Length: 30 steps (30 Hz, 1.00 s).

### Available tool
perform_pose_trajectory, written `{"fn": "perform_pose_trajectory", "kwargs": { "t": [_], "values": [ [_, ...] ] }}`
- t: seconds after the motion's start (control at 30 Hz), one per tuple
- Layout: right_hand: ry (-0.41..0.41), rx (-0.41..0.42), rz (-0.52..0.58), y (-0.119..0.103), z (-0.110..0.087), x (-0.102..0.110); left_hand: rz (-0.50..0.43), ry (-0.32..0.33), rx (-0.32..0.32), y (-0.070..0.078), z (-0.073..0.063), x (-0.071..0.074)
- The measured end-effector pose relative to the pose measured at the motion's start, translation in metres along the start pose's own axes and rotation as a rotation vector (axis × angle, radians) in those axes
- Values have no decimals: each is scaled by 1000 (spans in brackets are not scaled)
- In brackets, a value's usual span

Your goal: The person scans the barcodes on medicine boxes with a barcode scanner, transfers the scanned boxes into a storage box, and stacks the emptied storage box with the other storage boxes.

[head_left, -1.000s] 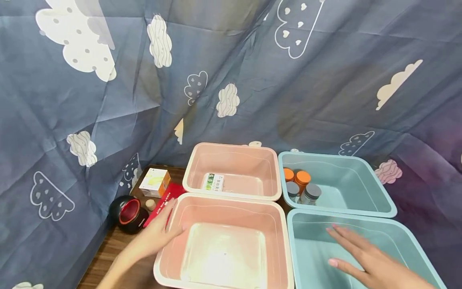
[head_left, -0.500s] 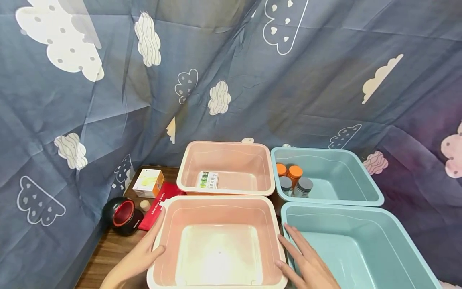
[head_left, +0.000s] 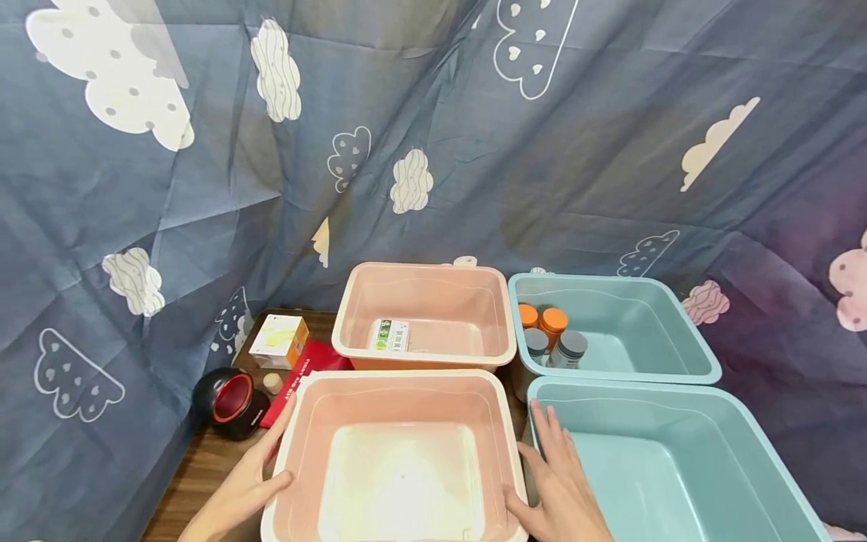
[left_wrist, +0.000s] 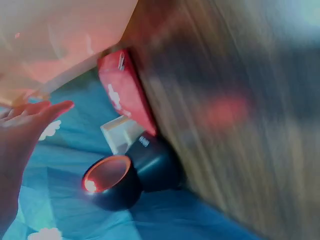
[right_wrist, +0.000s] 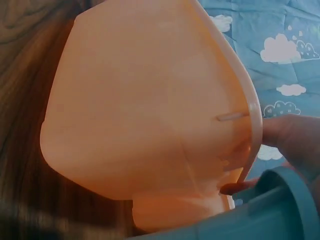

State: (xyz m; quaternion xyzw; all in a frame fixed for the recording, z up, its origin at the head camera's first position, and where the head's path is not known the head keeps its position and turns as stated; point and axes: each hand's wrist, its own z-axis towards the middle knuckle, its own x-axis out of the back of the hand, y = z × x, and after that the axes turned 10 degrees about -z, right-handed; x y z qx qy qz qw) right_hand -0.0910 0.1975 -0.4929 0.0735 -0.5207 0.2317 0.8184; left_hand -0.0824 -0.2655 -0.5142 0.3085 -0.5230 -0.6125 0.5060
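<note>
The front pink plastic bin [head_left: 406, 403] stands between my two hands. My left hand [head_left: 237, 485] grips its left rim, thumb over the edge and fingers along the outside. On the opposite side my right hand [head_left: 558, 482] holds the right rim, the thumb lying across it. In the right wrist view, fingers [right_wrist: 237, 188] hook beneath the rim of the pink bin [right_wrist: 145, 100]. Beside that hand is the front blue bin [head_left: 677, 482], its left rim close to the fingers. In the left wrist view the left hand [left_wrist: 22, 135] is at the pink bin's edge.
A rear pink bin [head_left: 427, 293] holds a green-and-white packet [head_left: 390, 336]. Orange-capped and grey-lidded bottles [head_left: 554, 324] stand in the rear blue bin [head_left: 643, 324]. At left lie a red first aid pouch [head_left: 314, 365], a white-orange box [head_left: 279, 340] and a black red-rimmed object [head_left: 230, 403].
My right hand has moved left from over the front blue bin to the pink bin's right rim. The front pink bin has shifted toward me and left, widening the gaps around it.
</note>
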Motion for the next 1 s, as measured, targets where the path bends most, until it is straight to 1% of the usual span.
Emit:
{"fn": "perform_pose_trajectory", "kwargs": {
  "t": [0.07,0.1,0.17,0.23,0.27,0.3,0.33,0.4,0.43,0.5,0.53,0.57,0.63,0.67,0.73,0.77,0.8,0.83,0.87,0.9,0.97,1.0],
  "values": [
    [21,9,44,1,2,7,80,33,-4,8,-1,0],
    [25,17,65,1,4,13,128,43,-5,14,0,1],
    [42,52,93,3,10,31,263,68,-2,32,4,4],
    [53,80,106,6,17,55,400,81,4,57,9,9],
    [51,93,111,7,21,69,459,75,3,71,12,12],
    [68,123,115,10,25,82,505,63,2,85,15,14],
    [74,131,114,12,29,96,552,54,2,99,19,17],
    [68,135,106,16,35,124,597,23,7,126,25,19],
    [62,129,96,18,38,138,618,9,-3,138,28,20],
    [53,145,88,27,43,162,623,-13,-13,160,35,19],
    [33,136,84,30,44,173,619,-19,-6,171,38,16],
    [22,152,87,36,47,181,610,-25,-4,182,41,12],
    [18,202,125,52,52,194,613,-28,-19,199,49,1],
    [16,240,148,62,54,198,608,-29,-15,207,53,-6],
    [42,299,224,81,57,201,587,-30,-4,219,61,-22],
    [48,318,245,91,58,203,573,-32,5,224,65,-29],
    [72,352,276,102,58,203,556,-35,4,226,70,-37],
    [76,371,269,112,59,205,538,-36,1,228,74,-44],
    [81,381,236,122,59,207,524,-38,5,228,79,-51],
    [87,374,184,131,59,210,507,-44,21,228,84,-57],
    [70,327,139,154,54,209,483,-55,60,228,94,-70],
    [74,334,127,172,51,205,473,-59,77,228,99,-76]
  ]
}}
